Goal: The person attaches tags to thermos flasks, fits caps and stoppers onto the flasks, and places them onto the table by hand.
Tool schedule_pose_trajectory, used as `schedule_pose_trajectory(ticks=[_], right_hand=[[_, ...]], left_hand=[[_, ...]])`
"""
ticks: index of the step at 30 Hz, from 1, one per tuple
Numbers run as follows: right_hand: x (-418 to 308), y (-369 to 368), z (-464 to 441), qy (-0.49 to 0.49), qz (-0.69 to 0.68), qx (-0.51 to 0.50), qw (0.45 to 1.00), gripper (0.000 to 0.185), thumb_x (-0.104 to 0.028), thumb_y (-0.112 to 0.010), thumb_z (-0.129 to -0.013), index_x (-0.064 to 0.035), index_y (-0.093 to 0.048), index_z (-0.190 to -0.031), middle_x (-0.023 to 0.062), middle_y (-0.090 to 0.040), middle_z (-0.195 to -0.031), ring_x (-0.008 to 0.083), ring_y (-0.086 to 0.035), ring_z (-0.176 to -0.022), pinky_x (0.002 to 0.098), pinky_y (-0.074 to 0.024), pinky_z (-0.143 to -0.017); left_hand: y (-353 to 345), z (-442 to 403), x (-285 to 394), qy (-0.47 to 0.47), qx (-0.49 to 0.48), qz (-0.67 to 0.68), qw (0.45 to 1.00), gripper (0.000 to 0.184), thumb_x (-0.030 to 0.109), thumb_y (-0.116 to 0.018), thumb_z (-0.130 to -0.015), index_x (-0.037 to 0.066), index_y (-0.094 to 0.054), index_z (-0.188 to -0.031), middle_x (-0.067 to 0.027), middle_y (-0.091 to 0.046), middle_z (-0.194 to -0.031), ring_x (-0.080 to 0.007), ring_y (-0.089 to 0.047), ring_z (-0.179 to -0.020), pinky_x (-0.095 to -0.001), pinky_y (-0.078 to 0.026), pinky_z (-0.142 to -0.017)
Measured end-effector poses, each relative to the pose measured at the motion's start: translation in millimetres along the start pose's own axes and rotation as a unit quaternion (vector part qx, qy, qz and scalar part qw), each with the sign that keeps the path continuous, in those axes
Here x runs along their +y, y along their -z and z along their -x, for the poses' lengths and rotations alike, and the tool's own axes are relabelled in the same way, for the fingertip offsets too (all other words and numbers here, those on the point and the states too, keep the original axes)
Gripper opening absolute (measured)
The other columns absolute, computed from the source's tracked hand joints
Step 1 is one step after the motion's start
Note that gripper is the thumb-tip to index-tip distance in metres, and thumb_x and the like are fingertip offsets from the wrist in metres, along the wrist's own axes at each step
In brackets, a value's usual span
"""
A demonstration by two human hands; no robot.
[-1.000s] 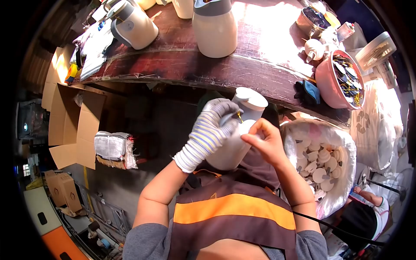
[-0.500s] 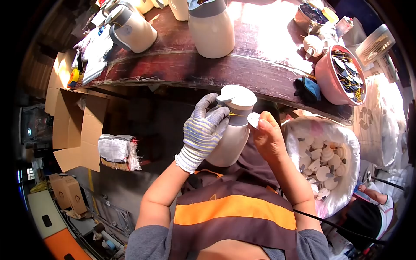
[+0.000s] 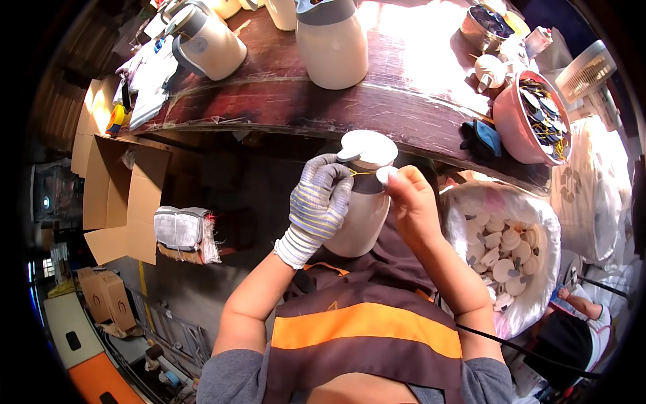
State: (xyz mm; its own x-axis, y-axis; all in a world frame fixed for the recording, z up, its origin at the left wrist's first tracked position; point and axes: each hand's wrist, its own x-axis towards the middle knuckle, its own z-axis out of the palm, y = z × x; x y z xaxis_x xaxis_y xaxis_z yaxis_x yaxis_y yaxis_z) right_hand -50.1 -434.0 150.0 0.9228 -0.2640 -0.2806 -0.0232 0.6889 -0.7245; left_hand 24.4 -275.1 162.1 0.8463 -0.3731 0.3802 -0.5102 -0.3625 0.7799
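Upright in front of my lap is a white thermos jug with a grey neck and a white lid. My left hand, in a striped knit glove, is closed at the left side of the neck, its thumb and fingertips pinching a yellow string. The string runs across the grey neck towards a small round white tag. Bare, my right hand holds that tag between thumb and fingers, to the right of the neck. The jug's handle cannot be made out.
Other thermos jugs stand on the dark red table. At its right end is a pink bucket of strung tags. A plastic-lined bin with white lids sits at my right; cardboard boxes are at left. Another person appears lower right.
My right hand has moved slightly left and up with the tag, closer to the jug's neck. The yellow string now shows more plainly between my hands.
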Motion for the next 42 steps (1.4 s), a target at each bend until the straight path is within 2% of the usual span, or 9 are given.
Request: schedule_pose_trajectory(ticks=[5,11,17,19,23,25,29,32,42], right_hand=[[8,-17,16,0.188,0.57,-0.085,0.795,0.019,-0.015,-0.071,-0.077,-0.0055,-0.054,-0.075,0.0066,-0.059,-0.074,0.0209,-0.058,-0.072,0.0323,-0.0446,-0.064],[-15,10,15,0.172,0.533,-0.014,0.828,0.019,-0.01,-0.071,-0.074,-0.006,-0.053,-0.073,0.0075,-0.056,-0.072,0.026,-0.054,-0.069,0.0367,-0.0428,-0.063],[-4,-7,24,0.2,0.568,-0.156,0.783,0.017,-0.012,-0.07,-0.074,-0.0071,-0.053,-0.074,0.0073,-0.056,-0.072,0.0281,-0.054,-0.072,0.0398,-0.0433,-0.065],[2,-9,25,0.185,0.552,-0.172,0.794,0.017,-0.012,-0.069,-0.075,-0.0064,-0.053,-0.076,0.0082,-0.056,-0.073,0.0264,-0.055,-0.071,0.0365,-0.0445,-0.065],[-2,-6,16,0.03,0.358,-0.113,0.927,0.019,-0.016,-0.068,-0.082,-0.0058,-0.052,-0.079,-0.0005,-0.054,-0.075,0.0053,-0.048,-0.073,0.0229,-0.0409,-0.065],[1,-6,13,0.037,0.362,-0.14,0.921,0.02,-0.016,-0.068,-0.082,-0.0052,-0.052,-0.078,0.0011,-0.055,-0.075,0.0072,-0.049,-0.072,0.0235,-0.0412,-0.065],[21,-21,20,0.181,0.569,-0.191,0.779,0.018,-0.012,-0.068,-0.074,-0.0041,-0.053,-0.077,0.0109,-0.052,-0.071,0.0287,-0.054,-0.068,0.0375,-0.0432,-0.063],[37,-28,31,0.322,0.616,-0.244,0.676,0.024,-0.008,-0.073,-0.065,-0.0088,-0.05,-0.072,0.0087,-0.05,-0.068,0.0291,-0.051,-0.066,0.04,-0.0388,-0.062],[25,-26,17,0.357,0.588,-0.38,0.618,0.024,-0.008,-0.074,-0.063,-0.0106,-0.052,-0.07,0.0065,-0.052,-0.064,0.0283,-0.053,-0.061,0.038,-0.0397,-0.059]], left_hand=[[4,-5,-6,0.034,0.015,0.026,0.999,0.01,0.006,-0.066,-0.081,0.002,-0.063,-0.089,-0.0144,-0.06,-0.101,-0.0246,-0.064,-0.076,-0.0322,-0.052,-0.069],[16,-5,-10,0.057,0.011,0.031,0.998,0.01,0.007,-0.066,-0.081,0.001,-0.063,-0.089,-0.0133,-0.059,-0.098,-0.0262,-0.062,-0.079,-0.0331,-0.051,-0.073],[11,-11,-23,0.102,0.011,0.019,0.995,0.014,0.008,-0.067,-0.081,0.003,-0.061,-0.093,-0.0126,-0.058,-0.093,-0.027,-0.062,-0.078,-0.035,-0.05,-0.069],[15,-9,-20,0.136,-0.011,0.082,0.987,0.012,0.008,-0.067,-0.081,0.003,-0.061,-0.091,-0.0129,-0.058,-0.093,-0.0275,-0.061,-0.078,-0.035,-0.05,-0.07],[27,-11,-25,0.001,0.01,-0.024,1.0,0.016,0.009,-0.066,-0.082,0.005,-0.067,-0.097,-0.0135,-0.06,-0.102,-0.0279,-0.064,-0.088,-0.0344,-0.052,-0.075],[35,-11,-20,0.006,-0.02,-0.06,0.998,0.017,0.012,-0.067,-0.083,0.008,-0.068,-0.099,-0.0136,-0.059,-0.109,-0.0297,-0.064,-0.092,-0.0355,-0.053,-0.077],[34,-7,-29,-0.045,-0.06,-0.145,0.987,0.018,0.017,-0.063,-0.086,0.01,-0.063,-0.103,-0.0105,-0.06,-0.106,-0.0291,-0.062,-0.088,-0.0372,-0.053,-0.074],[32,-6,-4,-0.031,-0.068,-0.153,0.985,0.02,0.024,-0.059,-0.088,0.012,-0.063,-0.104,-0.01,-0.059,-0.104,-0.0325,-0.062,-0.084,-0.0395,-0.053,-0.07],[45,5,2,0.079,-0.003,-0.102,0.992,0.028,0.026,-0.061,-0.086,0.013,-0.061,-0.11,-0.0115,-0.057,-0.101,-0.0329,-0.062,-0.083,-0.0397,-0.052,-0.072]])
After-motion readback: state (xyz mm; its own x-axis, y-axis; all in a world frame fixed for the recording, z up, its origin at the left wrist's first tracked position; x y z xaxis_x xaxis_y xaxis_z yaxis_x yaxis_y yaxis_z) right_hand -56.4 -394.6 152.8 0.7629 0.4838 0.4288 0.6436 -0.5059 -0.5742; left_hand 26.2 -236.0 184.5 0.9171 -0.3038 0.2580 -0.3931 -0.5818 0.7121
